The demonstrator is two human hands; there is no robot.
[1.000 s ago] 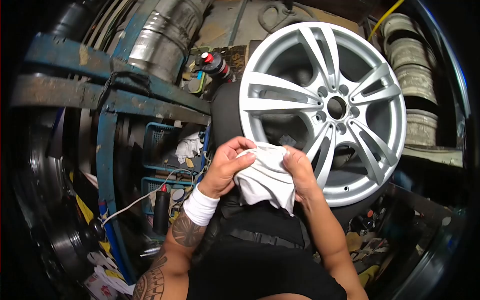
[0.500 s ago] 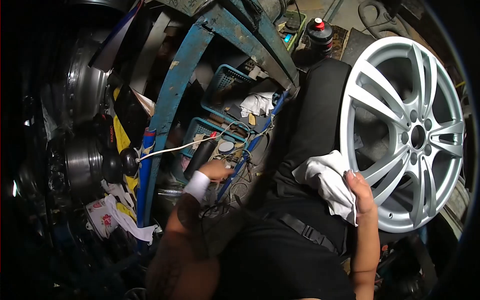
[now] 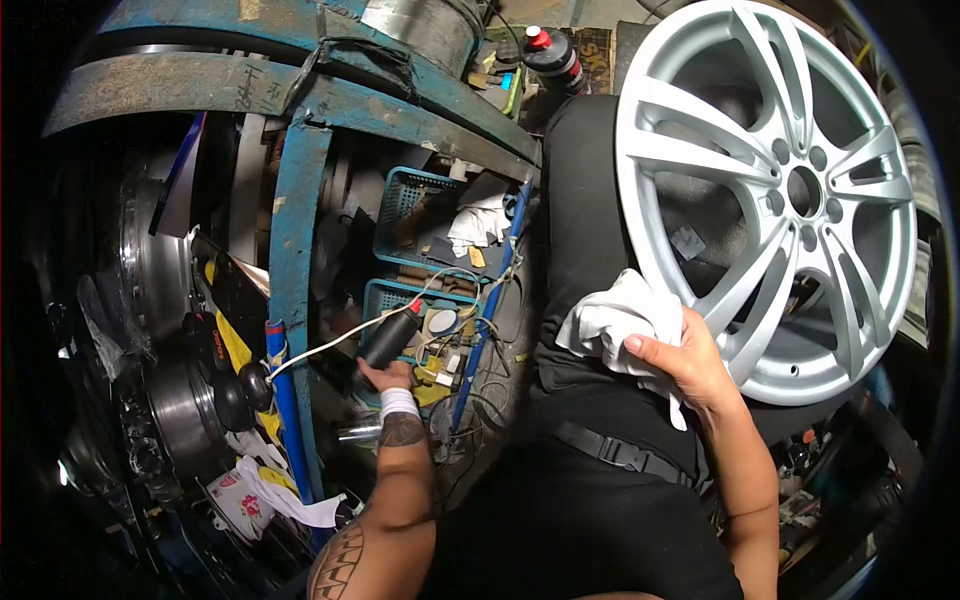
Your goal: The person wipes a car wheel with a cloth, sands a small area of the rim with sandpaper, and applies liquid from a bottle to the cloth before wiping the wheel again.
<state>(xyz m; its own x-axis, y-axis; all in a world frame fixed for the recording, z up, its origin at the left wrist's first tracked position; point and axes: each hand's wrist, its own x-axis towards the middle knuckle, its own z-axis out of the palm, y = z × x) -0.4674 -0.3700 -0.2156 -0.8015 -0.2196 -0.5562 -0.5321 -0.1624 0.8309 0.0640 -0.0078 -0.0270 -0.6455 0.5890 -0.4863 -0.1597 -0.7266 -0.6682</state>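
Observation:
My left hand [image 3: 388, 377] is at the lower end of a black bottle [image 3: 388, 340] with a red tip. Its fingers lie against the bottle, though part of the grip is hidden. The bottle leans at the edge of a blue plastic basket [image 3: 372, 296]. In my right hand [image 3: 690, 358] is a bunched white cloth [image 3: 630, 315], with the thumb pressed on top. That hand rests by the near-left edge of a silver alloy wheel [image 3: 770, 180], and the cloth hangs over my black-clad lap.
A blue metal frame [image 3: 300, 220] stands on the left. Another blue basket [image 3: 385, 215] holds a white rag [image 3: 480, 222]. A white cord [image 3: 335, 347] crosses to the bottle. At the top is a dark bottle with a red cap [image 3: 552, 62].
My left hand has moved left from the right side of the basket onto the black bottle. My right hand still holds the cloth, now with its thumb across it. The camera view has shifted.

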